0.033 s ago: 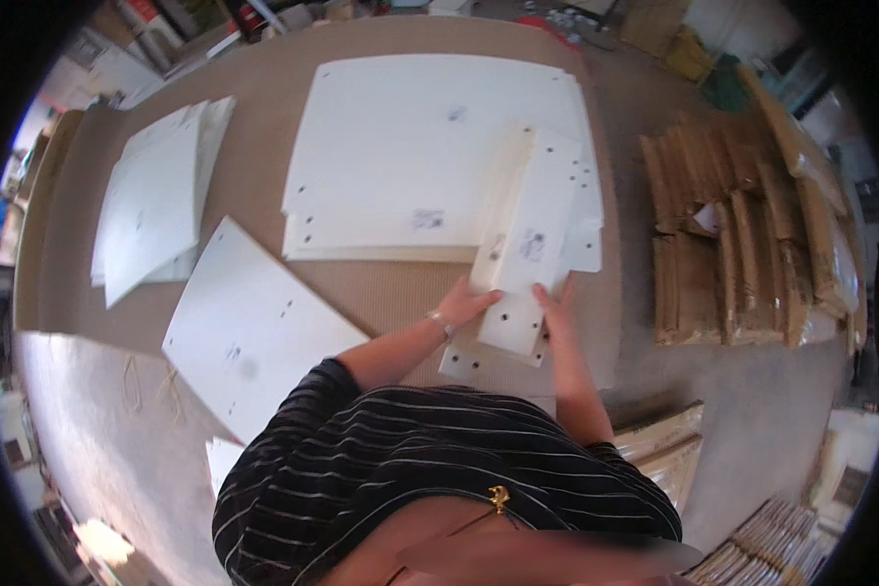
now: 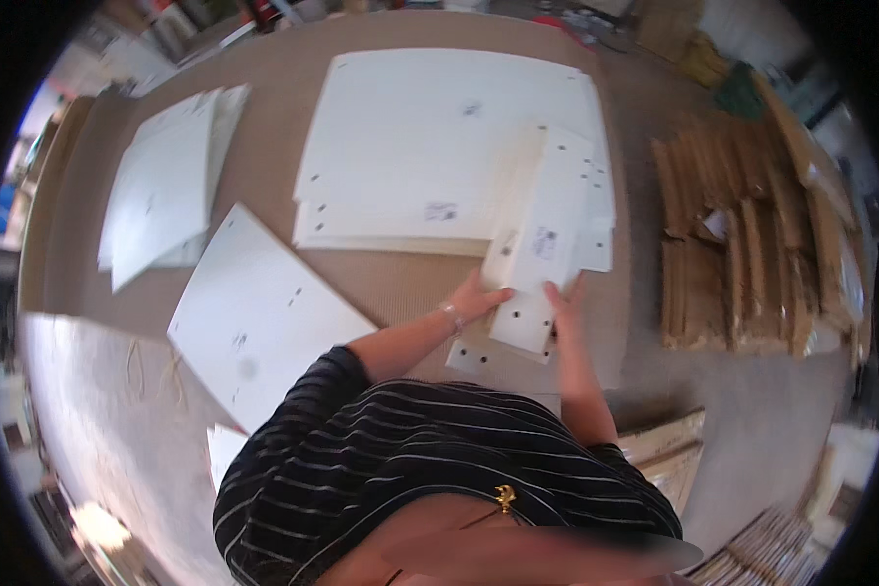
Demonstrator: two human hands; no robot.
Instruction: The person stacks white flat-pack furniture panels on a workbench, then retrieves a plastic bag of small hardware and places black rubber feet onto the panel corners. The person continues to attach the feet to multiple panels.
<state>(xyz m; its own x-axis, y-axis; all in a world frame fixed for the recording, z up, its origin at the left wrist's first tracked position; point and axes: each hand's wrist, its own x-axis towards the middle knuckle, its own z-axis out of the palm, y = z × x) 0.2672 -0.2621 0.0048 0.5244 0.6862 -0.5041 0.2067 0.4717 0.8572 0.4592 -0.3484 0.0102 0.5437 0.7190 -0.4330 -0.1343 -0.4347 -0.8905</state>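
A stack of narrow white boards [image 2: 542, 234] with dark drilled holes lies slantwise over the right part of several large white panels [image 2: 410, 127]. My left hand [image 2: 479, 295] is closed on the near left edge of the stack, its thumb on the top face. Opposite it, my right hand [image 2: 566, 305] grips the right edge, thumb also on top. Most fingertips are hidden behind the board edges. Below the stack's near end, another white board [image 2: 471, 357] with holes pokes out. To the left of my left arm, a white panel [image 2: 264, 313] lies at an angle.
More white panels [image 2: 161, 186] are piled at the table's left. Brown corrugated cardboard covers the table [image 2: 264, 127]. Beyond its right side stand stacked brown cardboard packs [image 2: 742, 234]. Wrapped flat packs [image 2: 664, 439] sit by my right elbow, and a cord loop [image 2: 135, 369] hangs at the left front.
The whole scene has shifted slightly to the right in the picture. My hands keep the same hold on the narrow boards.
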